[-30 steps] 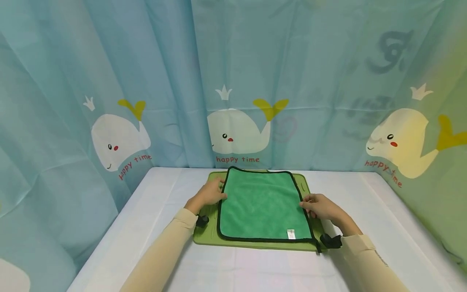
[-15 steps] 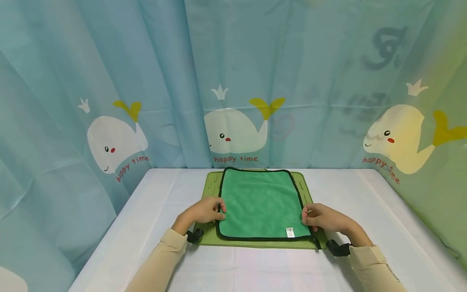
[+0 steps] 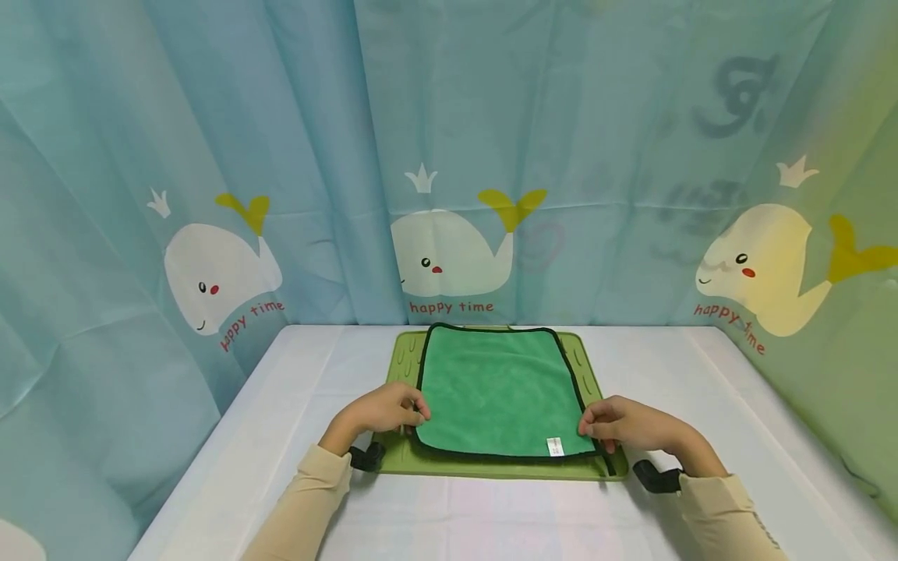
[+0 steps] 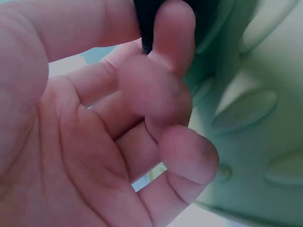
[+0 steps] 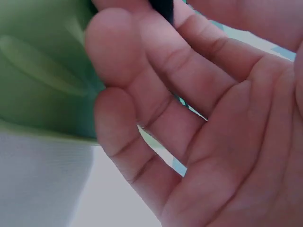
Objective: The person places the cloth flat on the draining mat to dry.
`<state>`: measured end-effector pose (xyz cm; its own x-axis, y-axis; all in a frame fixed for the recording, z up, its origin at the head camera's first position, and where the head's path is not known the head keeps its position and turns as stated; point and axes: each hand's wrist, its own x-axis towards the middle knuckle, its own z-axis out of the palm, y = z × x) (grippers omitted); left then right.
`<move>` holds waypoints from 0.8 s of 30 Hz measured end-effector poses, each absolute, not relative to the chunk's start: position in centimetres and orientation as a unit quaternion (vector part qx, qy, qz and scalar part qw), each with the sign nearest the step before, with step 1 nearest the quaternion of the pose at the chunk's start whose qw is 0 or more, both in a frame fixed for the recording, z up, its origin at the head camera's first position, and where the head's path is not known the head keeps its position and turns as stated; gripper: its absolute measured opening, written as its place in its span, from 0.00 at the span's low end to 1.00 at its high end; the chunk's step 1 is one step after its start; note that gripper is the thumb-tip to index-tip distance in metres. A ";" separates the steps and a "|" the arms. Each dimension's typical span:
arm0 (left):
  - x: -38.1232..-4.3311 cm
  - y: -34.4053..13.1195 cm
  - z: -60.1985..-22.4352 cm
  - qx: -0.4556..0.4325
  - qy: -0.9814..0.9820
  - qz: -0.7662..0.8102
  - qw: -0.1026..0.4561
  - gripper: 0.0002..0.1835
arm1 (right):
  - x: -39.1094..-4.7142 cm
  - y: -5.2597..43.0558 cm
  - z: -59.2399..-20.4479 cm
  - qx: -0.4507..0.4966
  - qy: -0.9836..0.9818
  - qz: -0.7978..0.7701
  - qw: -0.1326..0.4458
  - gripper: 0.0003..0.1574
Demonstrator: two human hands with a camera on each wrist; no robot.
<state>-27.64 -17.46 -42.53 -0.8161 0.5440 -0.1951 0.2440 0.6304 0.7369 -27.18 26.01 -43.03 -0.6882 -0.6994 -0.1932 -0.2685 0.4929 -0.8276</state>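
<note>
A green cloth (image 3: pixel 501 389) with a black border and a small white tag (image 3: pixel 555 446) lies spread over a green board (image 3: pixel 484 469) with raised oval marks. My left hand (image 3: pixel 382 407) pinches the cloth's left border close to its near corner. In the left wrist view, a bit of black border (image 4: pixel 146 26) shows between thumb and index finger. Near the opposite corner, my right hand (image 3: pixel 627 423) pinches the right border, and its black edge (image 5: pixel 164 8) shows in the right wrist view. The near edge looks slightly raised off the board.
The board lies on a table with a white cover (image 3: pixel 449 518). Behind and to the sides hangs a blue curtain (image 3: pixel 316 156) printed with whales. A black strap (image 3: pixel 656 476) is at the right wrist, another black strap (image 3: pixel 367 456) at the left.
Both hands have slid along the cloth's side borders toward me, from about mid-side to the near corners. The near edge has risen a little.
</note>
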 end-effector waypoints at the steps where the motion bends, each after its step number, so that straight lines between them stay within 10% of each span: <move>1: -27.7 -17.6 -42.5 0.223 0.878 0.371 0.206 0.07 | -27.2 26.0 -42.9 -0.294 0.822 -0.409 0.265 0.14; 24: -28.2 -17.8 -42.9 0.198 0.882 0.366 0.220 0.04 | -27.3 25.9 -42.6 -0.276 0.828 -0.393 0.290 0.17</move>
<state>-28.20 -17.76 -42.94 -0.8250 0.5101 -0.2434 0.1877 0.6535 0.7333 -27.29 25.93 -42.62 -0.6798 -0.6849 -0.2622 -0.2292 0.5381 -0.8111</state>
